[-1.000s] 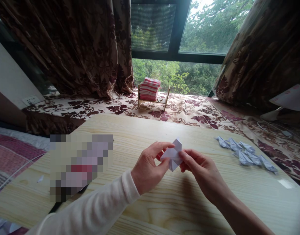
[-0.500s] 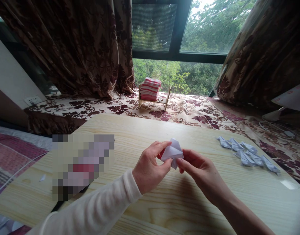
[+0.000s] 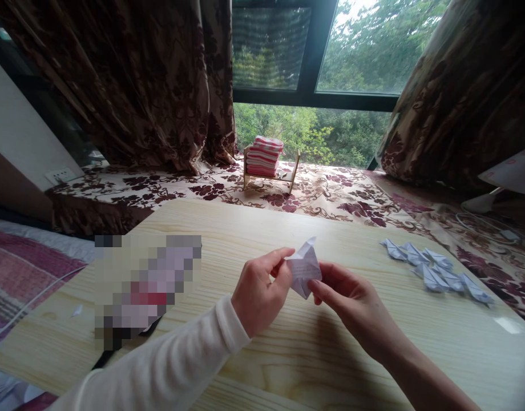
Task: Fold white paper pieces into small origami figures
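Between my hands, above the wooden table (image 3: 254, 365), is a small piece of folded white paper (image 3: 304, 271) with pointed corners at top and bottom. My left hand (image 3: 262, 288) pinches its left edge between thumb and fingers. On the other side, my right hand (image 3: 346, 291) grips the lower right edge, the thumb in front and the fingers partly hidden behind. Several folded white paper pieces (image 3: 433, 277) with pointed ends lie grouped at the table's right side.
A blurred-out object (image 3: 149, 291) lies at the table's left, near a small paper scrap (image 3: 77, 311). Past the far edge, a small wooden rack (image 3: 293, 174) holds striped folded cloths (image 3: 265, 157) on a flowered ledge. A lamp (image 3: 508, 177) stands at the right.
The folded paper has turned, and its upper point now sticks up higher. My left thumb has drawn up from the paper's lower edge to its left side. My right hand stays nearly still.
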`<action>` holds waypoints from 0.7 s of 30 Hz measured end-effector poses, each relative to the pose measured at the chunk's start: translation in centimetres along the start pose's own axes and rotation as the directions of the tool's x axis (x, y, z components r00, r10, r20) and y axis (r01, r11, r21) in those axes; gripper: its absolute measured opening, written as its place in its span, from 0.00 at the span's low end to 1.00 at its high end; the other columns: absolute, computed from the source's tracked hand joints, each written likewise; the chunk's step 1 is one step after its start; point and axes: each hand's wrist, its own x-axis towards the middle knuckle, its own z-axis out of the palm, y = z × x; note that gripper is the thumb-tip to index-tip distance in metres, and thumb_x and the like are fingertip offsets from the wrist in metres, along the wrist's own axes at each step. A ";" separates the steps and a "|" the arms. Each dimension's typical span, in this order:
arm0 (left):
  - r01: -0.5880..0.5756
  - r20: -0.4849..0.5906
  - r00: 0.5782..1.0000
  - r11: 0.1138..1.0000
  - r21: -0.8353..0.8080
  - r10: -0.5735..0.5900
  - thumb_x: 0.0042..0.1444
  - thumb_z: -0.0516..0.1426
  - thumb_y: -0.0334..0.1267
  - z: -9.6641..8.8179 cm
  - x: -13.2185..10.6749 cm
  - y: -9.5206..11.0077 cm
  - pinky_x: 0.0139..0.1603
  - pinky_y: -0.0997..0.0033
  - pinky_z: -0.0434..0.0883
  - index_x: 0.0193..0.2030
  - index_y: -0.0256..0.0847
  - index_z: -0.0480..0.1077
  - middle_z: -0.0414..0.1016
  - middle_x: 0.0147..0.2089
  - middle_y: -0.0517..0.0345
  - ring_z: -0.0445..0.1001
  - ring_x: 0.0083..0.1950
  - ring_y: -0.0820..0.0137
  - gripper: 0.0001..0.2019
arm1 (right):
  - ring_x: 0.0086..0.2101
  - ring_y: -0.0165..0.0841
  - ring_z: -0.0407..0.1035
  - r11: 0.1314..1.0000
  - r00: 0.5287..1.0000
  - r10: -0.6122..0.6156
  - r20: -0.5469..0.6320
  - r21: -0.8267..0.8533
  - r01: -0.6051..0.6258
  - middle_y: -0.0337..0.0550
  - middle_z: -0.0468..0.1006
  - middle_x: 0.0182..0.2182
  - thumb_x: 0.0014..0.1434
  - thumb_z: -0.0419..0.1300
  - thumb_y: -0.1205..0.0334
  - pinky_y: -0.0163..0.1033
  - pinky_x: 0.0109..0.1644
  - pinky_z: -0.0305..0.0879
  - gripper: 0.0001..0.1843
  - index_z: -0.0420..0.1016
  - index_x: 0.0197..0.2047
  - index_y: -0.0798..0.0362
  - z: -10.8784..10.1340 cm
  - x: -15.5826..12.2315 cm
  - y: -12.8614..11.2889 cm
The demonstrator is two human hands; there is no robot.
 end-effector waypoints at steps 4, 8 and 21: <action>0.203 0.083 0.979 0.945 -0.256 -0.188 0.58 0.51 0.40 -0.2 0.6 0.4 0.30 0.74 0.65 0.29 0.36 0.73 0.69 0.24 0.60 0.66 0.27 0.72 0.14 | 0.26 0.31 0.68 1.000 1.000 0.001 -0.002 -0.001 -0.001 0.42 0.78 0.28 0.50 0.65 0.52 0.35 0.29 0.68 0.15 0.79 0.38 0.53 0.0 -0.1 0.0; 0.316 0.109 0.949 0.870 -0.378 -0.297 0.54 0.54 0.42 -0.1 1.0 0.1 0.29 0.74 0.63 0.24 0.36 0.69 0.64 0.22 0.62 0.63 0.25 0.74 0.13 | 0.26 0.31 0.68 1.000 1.000 -0.002 0.002 -0.005 0.002 0.44 0.79 0.30 0.50 0.65 0.52 0.36 0.29 0.68 0.16 0.79 0.39 0.53 0.0 -0.1 0.1; 0.314 0.140 0.949 0.873 -0.373 -0.282 0.49 0.57 0.38 0.1 0.7 0.2 0.33 0.72 0.65 0.28 0.35 0.75 0.71 0.25 0.60 0.68 0.29 0.71 0.09 | 0.26 0.31 0.68 1.000 0.999 0.023 -0.025 0.005 -0.023 0.41 0.77 0.27 0.52 0.63 0.48 0.35 0.30 0.66 0.16 0.76 0.34 0.53 0.0 0.1 0.1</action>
